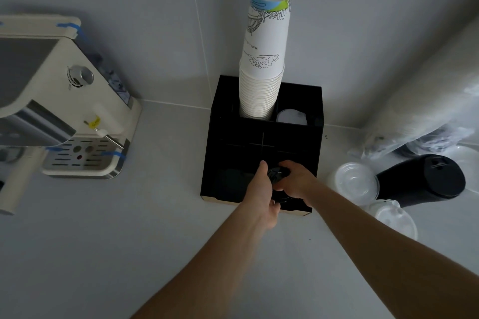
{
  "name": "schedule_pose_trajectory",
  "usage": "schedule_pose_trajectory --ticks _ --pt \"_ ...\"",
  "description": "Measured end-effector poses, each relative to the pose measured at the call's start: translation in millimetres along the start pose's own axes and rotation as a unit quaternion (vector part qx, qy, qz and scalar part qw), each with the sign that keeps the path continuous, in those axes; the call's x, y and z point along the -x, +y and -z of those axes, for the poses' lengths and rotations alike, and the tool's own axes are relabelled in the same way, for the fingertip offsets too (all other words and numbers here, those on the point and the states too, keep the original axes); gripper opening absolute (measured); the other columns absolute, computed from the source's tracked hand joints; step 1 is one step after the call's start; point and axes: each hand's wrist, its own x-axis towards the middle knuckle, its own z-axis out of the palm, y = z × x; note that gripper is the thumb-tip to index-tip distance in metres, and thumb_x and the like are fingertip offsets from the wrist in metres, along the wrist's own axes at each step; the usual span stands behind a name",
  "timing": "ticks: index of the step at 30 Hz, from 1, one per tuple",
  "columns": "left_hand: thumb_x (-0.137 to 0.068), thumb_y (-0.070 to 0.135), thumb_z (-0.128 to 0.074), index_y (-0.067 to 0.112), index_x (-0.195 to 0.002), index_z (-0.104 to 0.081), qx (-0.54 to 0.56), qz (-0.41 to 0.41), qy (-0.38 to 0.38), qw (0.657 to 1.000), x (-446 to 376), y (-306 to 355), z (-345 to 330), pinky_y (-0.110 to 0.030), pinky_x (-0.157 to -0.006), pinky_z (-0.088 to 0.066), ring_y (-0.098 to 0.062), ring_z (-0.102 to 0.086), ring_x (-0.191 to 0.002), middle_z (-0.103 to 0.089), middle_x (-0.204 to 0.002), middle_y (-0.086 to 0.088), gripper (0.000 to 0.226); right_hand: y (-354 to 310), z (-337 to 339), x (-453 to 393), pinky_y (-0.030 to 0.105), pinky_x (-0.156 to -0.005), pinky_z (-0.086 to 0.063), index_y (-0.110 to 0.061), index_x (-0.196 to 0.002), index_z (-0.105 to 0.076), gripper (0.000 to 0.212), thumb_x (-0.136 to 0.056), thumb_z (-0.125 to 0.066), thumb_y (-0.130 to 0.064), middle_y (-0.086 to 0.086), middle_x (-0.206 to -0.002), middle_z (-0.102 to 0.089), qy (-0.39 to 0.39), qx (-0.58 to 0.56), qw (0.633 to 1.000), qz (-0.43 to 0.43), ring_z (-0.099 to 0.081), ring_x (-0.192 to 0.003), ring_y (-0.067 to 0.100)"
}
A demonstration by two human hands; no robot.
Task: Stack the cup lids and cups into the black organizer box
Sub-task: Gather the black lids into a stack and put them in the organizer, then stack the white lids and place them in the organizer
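Both forearms reach in from the near edge. Left hand (260,189) and right hand (294,180): grip clamped from either side on a stack of black lids (277,176), probably to keep it aligned while lowering into the near-right compartment of the black organizer box (298,137). Far-left compartment: tall paper cup stack (261,77). Far-right compartment: white lids (291,116). Tabletop (155,215), right: clear lids (353,182), black lid sleeve (425,179). Left: coffee machine (64,101).

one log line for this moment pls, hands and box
left hand: grips black lids | right hand: grips same lids | place: front right slot of organizer box | paper cups: back left slot
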Motion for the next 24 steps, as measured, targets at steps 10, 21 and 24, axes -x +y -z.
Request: schedule_pose_trajectory --ticks 10,21,24 --pt "-0.089 0.058 -0.051 0.009 -0.139 -0.045 0.029 -0.002 -0.008 1.000 -6.7 -2.7 3.0 -0.036 -0.111 -0.036 -0.025 -0.045 -0.134 -0.050 -0.141 -0.014 0.070 3.4 -6.7 1.9 0.032 -0.088 -0.052 -0.017 -0.133 -0.054 0.050 -0.085 -0.066 -0.025 0.007 -0.120 -0.065 0.005 0.078 0.997 0.015 -0.061 -0.107 0.024" --pt "-0.091 0.052 -0.051 0.001 -0.144 -0.037 -0.003 -0.010 -0.043 0.999 9.3 -4.1 25.9 -0.042 -0.113 -0.035 -0.029 -0.039 -0.139 -0.040 -0.149 -0.021 0.074 7.0 17.0 29.6 0.038 -0.082 -0.054 -0.002 -0.100 -0.068 0.022 -0.085 -0.063 -0.017 0.020 -0.105 -0.070 0.033 -0.102 0.994 0.020 -0.067 -0.091 0.027" --pt "-0.093 0.049 -0.050 0.002 -0.136 -0.049 -0.045 -0.019 -0.075 0.996 19.2 -7.3 44.9 -0.043 -0.109 -0.040 -0.028 -0.051 -0.129 -0.053 -0.139 -0.018 0.063 14.7 30.1 52.0 0.033 -0.081 -0.051 0.005 -0.099 -0.065 0.023 -0.087 -0.063 -0.014 0.032 -0.109 -0.065 0.009 -0.235 0.972 0.015 -0.064 -0.086 0.025"
